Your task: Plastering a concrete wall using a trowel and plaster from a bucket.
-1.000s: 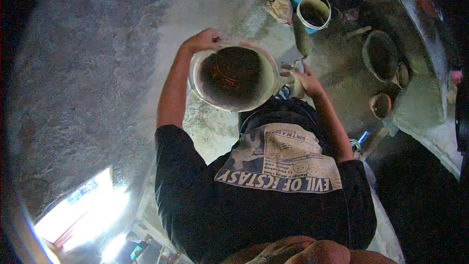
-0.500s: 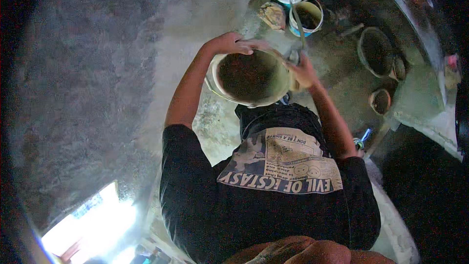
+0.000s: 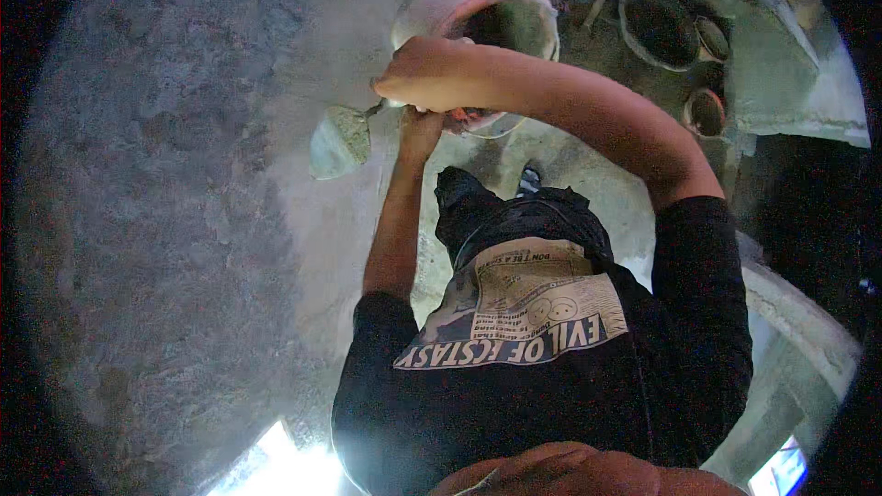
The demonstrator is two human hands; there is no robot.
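"Where is the bucket (image 3: 439, 18) leaning?"
"At twelve o'clock. The right arm (image 3: 579, 101) is hiding some."
"And the fingers?"
"The right hand (image 3: 412, 73) is squeezing the trowel (image 3: 340, 141), which is pointing toward ten. The left hand (image 3: 424, 122) is mostly hiding; I can't tell its grip."

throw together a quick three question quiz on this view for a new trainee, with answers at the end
1. Which hand holds the trowel?
2. True or false: the trowel's blade is outside the bucket.
3. In this view, the right forearm crosses in front of: A the trousers, B the bucket, C the shoe.

Key: 1. the right hand; 2. true; 3. B.
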